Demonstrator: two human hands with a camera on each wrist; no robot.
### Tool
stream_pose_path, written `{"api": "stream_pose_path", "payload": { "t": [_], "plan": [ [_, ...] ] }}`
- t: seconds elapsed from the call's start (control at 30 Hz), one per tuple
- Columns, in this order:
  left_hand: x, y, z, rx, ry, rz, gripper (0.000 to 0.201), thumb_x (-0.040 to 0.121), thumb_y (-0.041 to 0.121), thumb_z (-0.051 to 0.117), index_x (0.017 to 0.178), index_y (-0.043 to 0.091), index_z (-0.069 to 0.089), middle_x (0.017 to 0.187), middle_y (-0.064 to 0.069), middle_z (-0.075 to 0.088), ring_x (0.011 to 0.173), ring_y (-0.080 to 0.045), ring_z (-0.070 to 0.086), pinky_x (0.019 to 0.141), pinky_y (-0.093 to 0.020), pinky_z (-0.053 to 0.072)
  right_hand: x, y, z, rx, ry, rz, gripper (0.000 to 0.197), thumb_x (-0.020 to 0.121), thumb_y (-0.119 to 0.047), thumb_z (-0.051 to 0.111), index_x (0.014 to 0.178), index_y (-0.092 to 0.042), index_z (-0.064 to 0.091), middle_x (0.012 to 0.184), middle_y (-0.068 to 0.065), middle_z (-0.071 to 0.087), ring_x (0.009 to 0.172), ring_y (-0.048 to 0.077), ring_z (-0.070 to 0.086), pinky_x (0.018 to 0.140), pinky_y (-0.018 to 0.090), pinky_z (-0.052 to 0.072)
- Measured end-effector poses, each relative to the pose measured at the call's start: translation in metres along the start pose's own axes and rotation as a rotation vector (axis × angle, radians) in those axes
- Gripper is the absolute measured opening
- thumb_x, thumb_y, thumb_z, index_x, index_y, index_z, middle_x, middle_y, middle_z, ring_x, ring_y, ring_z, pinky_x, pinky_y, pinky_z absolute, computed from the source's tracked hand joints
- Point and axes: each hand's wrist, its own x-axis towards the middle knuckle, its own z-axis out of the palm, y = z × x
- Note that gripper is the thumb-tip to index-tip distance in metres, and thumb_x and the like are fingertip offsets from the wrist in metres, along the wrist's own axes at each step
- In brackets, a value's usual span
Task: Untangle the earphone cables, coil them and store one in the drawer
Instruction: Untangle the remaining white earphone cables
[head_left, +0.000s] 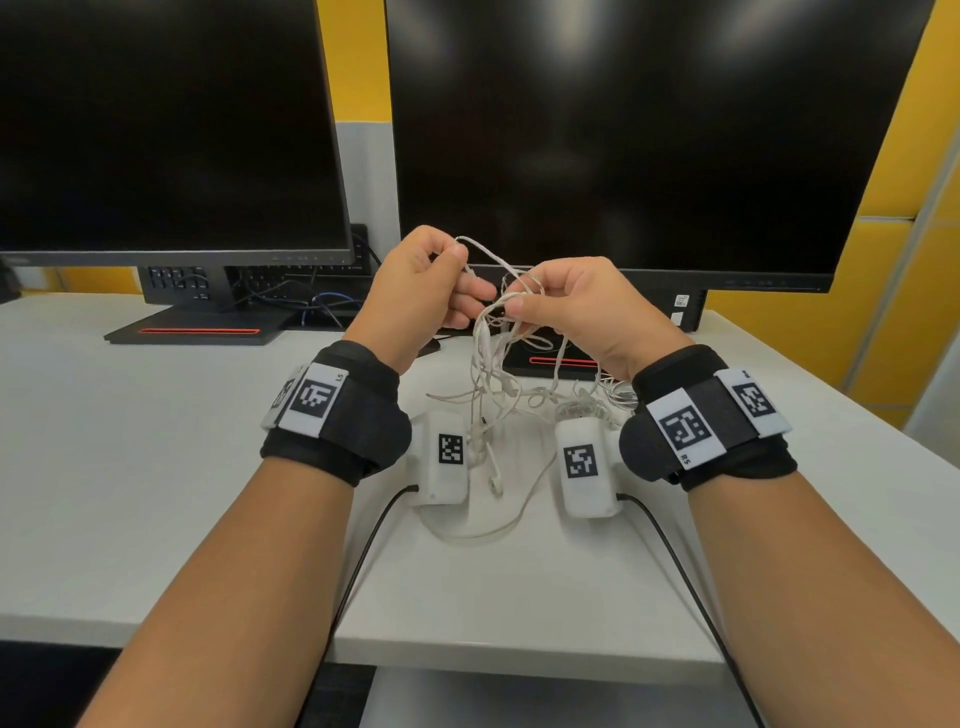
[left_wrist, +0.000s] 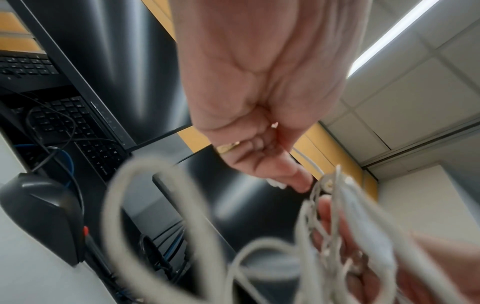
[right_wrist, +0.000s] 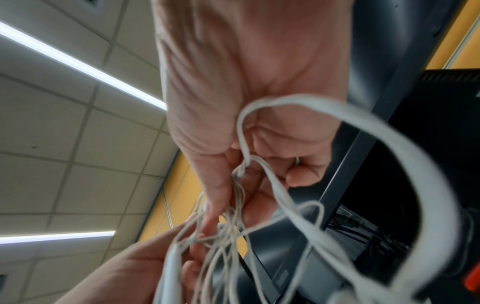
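Note:
A tangle of white earphone cables (head_left: 496, 358) hangs between both hands above the white desk (head_left: 156, 467). My left hand (head_left: 431, 280) pinches a single strand near the top of the tangle, its fingers curled. My right hand (head_left: 566, 301) pinches the knotted bundle just to the right, thumb against forefinger. Loose loops and an earbud (head_left: 496, 480) trail down onto the desk between my wrists. In the left wrist view the left hand (left_wrist: 259, 144) curls on a thin cable, with blurred loops (left_wrist: 155, 205) close to the lens. The right wrist view shows the right hand (right_wrist: 233, 164) gripping twisted cables (right_wrist: 241, 170). No drawer is in view.
Two dark monitors (head_left: 623, 130) stand at the back of the desk, their stands (head_left: 197, 330) just behind my hands. A black keyboard and dark and blue wires (head_left: 311, 301) lie under the left monitor. Black leads (head_left: 363, 561) run from my wrist cameras over the desk's front edge.

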Motion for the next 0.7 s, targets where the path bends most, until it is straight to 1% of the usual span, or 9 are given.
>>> {"api": "stream_pose_path", "payload": {
  "t": [0.1,0.17,0.27,0.4,0.5,0.53,0.6,0.63,0.7],
  "plan": [
    [0.002,-0.003,-0.004,0.052,0.095,0.053,0.013,0.102,0.019,0.044,0.093,0.018,0.054,0.077,-0.001,0.065,0.061,-0.006,0.057,0.057,-0.018,0.049,0.001,0.002,0.0,-0.081,0.002,0.053,0.006,0.089,-0.014,0.069,0.084,-0.017,0.072,0.083,0.005,0.072,0.076,0.011,0.067,0.081,0.029,0.058],
    [0.001,-0.002,-0.003,0.12,0.08,0.089,0.014,0.099,0.02,0.049,0.089,0.018,0.058,0.075,0.003,0.059,0.061,0.0,0.054,0.06,-0.014,0.046,0.001,0.003,0.0,-0.139,0.021,0.093,0.007,0.091,-0.016,0.068,0.085,-0.019,0.072,0.082,0.001,0.071,0.075,0.008,0.064,0.075,0.027,0.056],
    [-0.003,0.004,-0.002,0.07,-0.028,0.089,0.018,0.094,0.015,0.052,0.077,0.016,0.059,0.071,0.002,0.053,0.067,-0.004,0.052,0.064,-0.017,0.044,0.0,0.003,-0.002,-0.091,0.056,0.154,0.007,0.092,-0.013,0.066,0.091,-0.016,0.072,0.081,0.002,0.069,0.071,0.007,0.064,0.065,0.02,0.052],
    [-0.01,0.01,-0.007,-0.085,-0.289,0.085,0.014,0.073,0.02,0.058,0.06,0.018,0.065,0.066,-0.002,0.058,0.061,-0.01,0.056,0.06,-0.022,0.048,0.001,0.002,-0.003,0.171,0.036,0.198,0.02,0.091,0.006,0.06,0.107,-0.003,0.068,0.097,0.017,0.071,0.079,0.013,0.071,0.07,0.022,0.058],
    [-0.015,0.011,-0.003,0.012,-0.405,0.041,0.041,0.091,0.028,0.054,0.054,0.019,0.07,0.068,-0.004,0.068,0.063,-0.016,0.058,0.062,-0.025,0.049,0.001,0.0,-0.003,0.243,0.018,0.17,0.03,0.091,0.013,0.054,0.117,0.002,0.064,0.105,0.021,0.07,0.085,0.017,0.072,0.077,0.027,0.059],
    [-0.014,0.01,-0.001,0.065,-0.387,0.022,0.052,0.098,0.032,0.05,0.052,0.016,0.068,0.067,-0.003,0.069,0.063,-0.016,0.058,0.062,-0.025,0.049,0.001,0.0,-0.003,0.249,0.018,0.163,0.032,0.09,0.015,0.053,0.119,0.002,0.063,0.107,0.021,0.07,0.089,0.019,0.072,0.08,0.029,0.059],
    [-0.011,0.009,0.0,0.153,-0.3,-0.011,0.061,0.101,0.037,0.043,0.049,0.011,0.061,0.064,-0.002,0.068,0.063,-0.016,0.058,0.062,-0.023,0.048,0.0,-0.003,-0.003,0.258,0.007,0.156,0.036,0.089,0.017,0.052,0.12,0.001,0.062,0.11,0.021,0.069,0.094,0.021,0.071,0.084,0.031,0.059],
    [-0.009,0.007,0.001,0.187,-0.237,-0.015,0.06,0.1,0.039,0.044,0.051,0.009,0.06,0.064,-0.004,0.067,0.064,-0.016,0.058,0.062,-0.023,0.049,-0.001,-0.004,-0.004,0.267,-0.006,0.153,0.039,0.089,0.019,0.051,0.121,0.0,0.061,0.11,0.019,0.07,0.096,0.021,0.071,0.085,0.031,0.059],
    [-0.003,0.001,0.0,0.245,-0.112,0.005,0.046,0.095,0.039,0.055,0.067,0.004,0.064,0.072,-0.011,0.064,0.066,-0.015,0.057,0.064,-0.022,0.047,-0.002,-0.006,-0.004,0.298,-0.031,0.144,0.043,0.087,0.022,0.048,0.122,0.0,0.061,0.111,0.018,0.07,0.099,0.022,0.071,0.087,0.032,0.059]
  ]
}}
